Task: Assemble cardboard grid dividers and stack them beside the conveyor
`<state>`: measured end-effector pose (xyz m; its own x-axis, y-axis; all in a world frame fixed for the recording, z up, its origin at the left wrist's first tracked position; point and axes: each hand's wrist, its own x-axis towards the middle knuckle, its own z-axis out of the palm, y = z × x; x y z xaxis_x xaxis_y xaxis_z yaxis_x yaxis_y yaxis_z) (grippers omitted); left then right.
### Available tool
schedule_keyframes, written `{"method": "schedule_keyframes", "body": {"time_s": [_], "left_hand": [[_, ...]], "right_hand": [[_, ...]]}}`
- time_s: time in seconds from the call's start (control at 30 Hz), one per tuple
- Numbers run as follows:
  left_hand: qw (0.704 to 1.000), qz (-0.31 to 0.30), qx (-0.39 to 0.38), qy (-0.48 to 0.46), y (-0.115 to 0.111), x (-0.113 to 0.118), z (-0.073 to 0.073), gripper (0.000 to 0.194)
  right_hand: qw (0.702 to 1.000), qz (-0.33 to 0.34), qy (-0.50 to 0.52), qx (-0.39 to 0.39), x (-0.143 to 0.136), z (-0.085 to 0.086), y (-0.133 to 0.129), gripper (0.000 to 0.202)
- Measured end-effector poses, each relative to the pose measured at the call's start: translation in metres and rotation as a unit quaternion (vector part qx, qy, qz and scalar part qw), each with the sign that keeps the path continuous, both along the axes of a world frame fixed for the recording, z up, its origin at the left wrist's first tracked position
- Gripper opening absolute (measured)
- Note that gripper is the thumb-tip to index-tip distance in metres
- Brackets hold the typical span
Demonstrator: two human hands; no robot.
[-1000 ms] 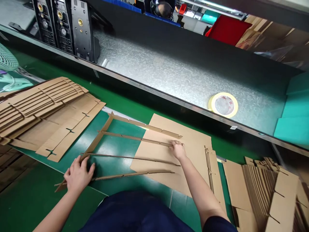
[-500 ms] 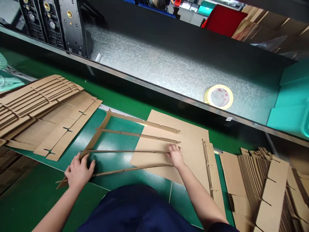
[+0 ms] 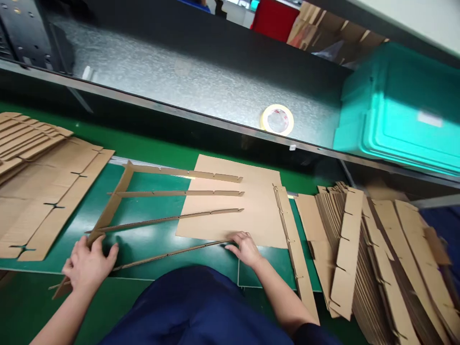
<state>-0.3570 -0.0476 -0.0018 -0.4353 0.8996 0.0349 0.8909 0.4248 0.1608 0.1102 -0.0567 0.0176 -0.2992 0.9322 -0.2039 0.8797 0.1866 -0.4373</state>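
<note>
On the green table lies a partly interlocked cardboard divider: one slotted cross strip (image 3: 114, 201) on the left, with several long strips slotted into it and fanning out to the right. My left hand (image 3: 89, 263) is closed around the near part of the cross strip, by the joint of the nearest long strip. The thumb and fingers of my right hand (image 3: 246, 249) pinch the free right end of that nearest long strip (image 3: 172, 254). A flat cardboard sheet (image 3: 230, 201) lies under the strips' right ends. A few slotted strips (image 3: 296, 249) are stacked along its right side.
Slotted cardboard pieces (image 3: 61, 187) are piled at the left; more stacks of strips (image 3: 347, 254) stand at the right. Above the table, a metal shelf (image 3: 143, 72) carries a yellow tape roll (image 3: 266, 122), a teal bin (image 3: 398, 110) and black parts (image 3: 32, 33).
My right hand has moved nearer, from the third long strip's end to the nearest one's. My left hand stays on the cross strip. The view has swung right.
</note>
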Motion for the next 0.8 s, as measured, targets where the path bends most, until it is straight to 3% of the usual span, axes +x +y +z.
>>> {"method": "schedule_keyframes", "body": {"time_s": [0.1,0.13,0.2,0.23,0.27,0.33,0.4,0.57,0.7,0.8], "left_hand": [[0.999,-0.02,0.05,0.007,-0.003,0.005,0.006,0.047],[0.997,-0.037,0.065,0.008,-0.005,0.008,0.009,0.047],[0.994,-0.075,0.085,0.005,-0.008,0.015,0.016,0.047],[0.992,-0.092,0.091,0.002,-0.009,0.02,0.018,0.046],[0.989,-0.112,0.094,-0.004,-0.009,0.026,0.021,0.045],[0.982,-0.161,0.092,-0.028,-0.008,0.041,0.023,0.044],[0.965,-0.239,0.077,-0.073,-0.004,0.063,0.023,0.041],[0.878,-0.456,0.012,-0.145,0.006,0.139,0.024,0.038],[0.833,-0.527,-0.043,-0.159,0.007,0.185,0.023,0.038],[0.822,-0.541,-0.043,-0.173,-0.001,0.193,0.016,0.037]], "right_hand": [[0.98,-0.184,-0.013,0.071,0.057,-0.001,-0.012,0.033],[0.956,-0.277,-0.044,0.089,0.083,-0.003,-0.018,0.035],[0.87,-0.47,-0.125,0.082,0.136,-0.01,-0.035,0.047],[0.829,-0.536,-0.155,0.049,0.159,-0.015,-0.045,0.057],[0.811,-0.561,-0.167,0.006,0.178,-0.02,-0.055,0.066],[0.809,-0.559,-0.172,-0.064,0.201,-0.031,-0.071,0.072],[0.821,-0.539,-0.17,-0.078,0.204,-0.038,-0.082,0.07],[0.812,-0.563,-0.153,0.031,0.183,-0.038,-0.093,0.076],[0.809,-0.576,-0.086,0.076,0.184,-0.033,-0.101,0.084],[0.8,-0.593,0.014,0.088,0.186,-0.033,-0.108,0.084]]}}
